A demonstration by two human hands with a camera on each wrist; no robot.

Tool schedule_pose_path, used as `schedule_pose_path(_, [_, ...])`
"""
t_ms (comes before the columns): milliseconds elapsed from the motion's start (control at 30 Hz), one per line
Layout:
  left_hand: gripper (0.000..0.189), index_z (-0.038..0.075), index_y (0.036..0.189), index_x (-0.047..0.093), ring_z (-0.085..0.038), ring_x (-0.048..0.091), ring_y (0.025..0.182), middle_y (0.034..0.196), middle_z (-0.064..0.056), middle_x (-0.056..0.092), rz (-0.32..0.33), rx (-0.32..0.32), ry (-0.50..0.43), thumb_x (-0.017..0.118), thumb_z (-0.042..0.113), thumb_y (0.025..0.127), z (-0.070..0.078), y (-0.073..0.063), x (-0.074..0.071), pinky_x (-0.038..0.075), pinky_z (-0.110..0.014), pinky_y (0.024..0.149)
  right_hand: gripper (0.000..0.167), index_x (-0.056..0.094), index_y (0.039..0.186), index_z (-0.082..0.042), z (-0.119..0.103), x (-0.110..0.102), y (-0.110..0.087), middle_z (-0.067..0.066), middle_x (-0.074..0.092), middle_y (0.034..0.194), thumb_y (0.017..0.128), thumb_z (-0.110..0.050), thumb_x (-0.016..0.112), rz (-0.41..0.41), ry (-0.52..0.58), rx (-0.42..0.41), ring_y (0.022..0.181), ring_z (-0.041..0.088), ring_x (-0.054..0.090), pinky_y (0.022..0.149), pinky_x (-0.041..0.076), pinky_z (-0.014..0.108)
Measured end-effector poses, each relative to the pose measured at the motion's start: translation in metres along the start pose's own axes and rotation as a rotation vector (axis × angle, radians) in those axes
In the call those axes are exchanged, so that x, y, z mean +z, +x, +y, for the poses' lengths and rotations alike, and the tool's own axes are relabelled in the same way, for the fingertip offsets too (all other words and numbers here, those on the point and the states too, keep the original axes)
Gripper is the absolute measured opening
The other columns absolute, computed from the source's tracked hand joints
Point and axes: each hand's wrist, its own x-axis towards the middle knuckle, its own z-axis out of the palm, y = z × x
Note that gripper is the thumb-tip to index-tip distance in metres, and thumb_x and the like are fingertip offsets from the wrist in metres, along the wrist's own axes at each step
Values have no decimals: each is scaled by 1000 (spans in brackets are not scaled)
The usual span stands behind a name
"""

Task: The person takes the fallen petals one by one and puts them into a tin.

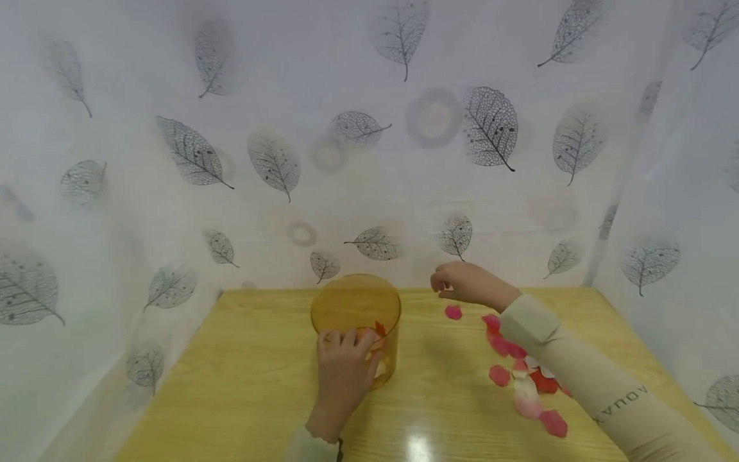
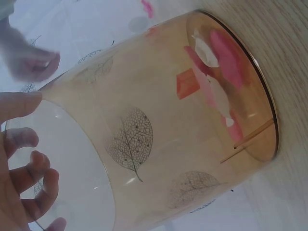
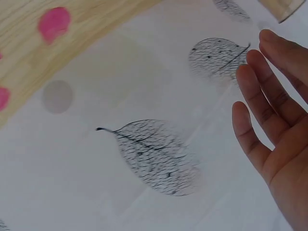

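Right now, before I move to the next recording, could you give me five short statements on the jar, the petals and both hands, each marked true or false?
1. The left hand is at the mouth of the jar. True.
2. The jar lies on its side. False: it stands upright on the table.
3. Loose petals lie on the table to the right of the jar. True.
4. The right hand holds a petal. False: no petal shows in it; its fingers are loosely bent.
5. More petals are inside the jar, near its base. True.
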Motion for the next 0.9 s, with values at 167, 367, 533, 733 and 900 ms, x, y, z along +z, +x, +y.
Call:
schedule_pose_path(167, [32, 28, 89, 60, -19, 56, 75, 78, 4, 62, -2, 0, 7, 79, 43, 68, 0, 1, -3, 43, -45, 85, 12, 62, 73, -11, 33, 19, -33, -4, 59, 70, 77, -4, 71, -23, 30, 60, 63, 7, 50, 61, 46, 24])
schedule_pose_path(367, [34, 27, 90, 60, -19, 56, 75, 78, 3, 62, -6, 6, 9, 81, 40, 66, -1, 1, -4, 43, -46, 85, 14, 60, 69, -9, 73, 45, -60, -5, 51, 63, 77, -1, 69, -93, 89, 198, 59, 5, 39, 56, 37, 21])
schedule_pose_path(533, [35, 27, 91, 60, -20, 56, 76, 79, 3, 63, -14, 5, 11, 81, 40, 66, -1, 0, -3, 43, -47, 85, 8, 63, 75, -4, 92, 66, -71, 0, 56, 67, 77, -2, 70, -124, 160, 252, 62, 7, 43, 57, 40, 22])
schedule_pose_path(733, [35, 28, 91, 60, -20, 57, 76, 79, 3, 62, -6, 1, 23, 80, 42, 67, -1, 0, -2, 43, -46, 85, 11, 65, 90, 0, 109, 95, -71, 12, 64, 84, 80, -4, 68, -182, 188, 312, 75, 18, 56, 69, 50, 34])
schedule_pose_path(900, [35, 27, 92, 59, -20, 57, 76, 79, 2, 61, -25, -1, 13, 79, 42, 68, 0, -1, -1, 43, -47, 85, 17, 65, 92, 0, 117, 109, -74, 11, 63, 86, 77, -4, 71, -219, 205, 360, 78, 21, 58, 71, 51, 36])
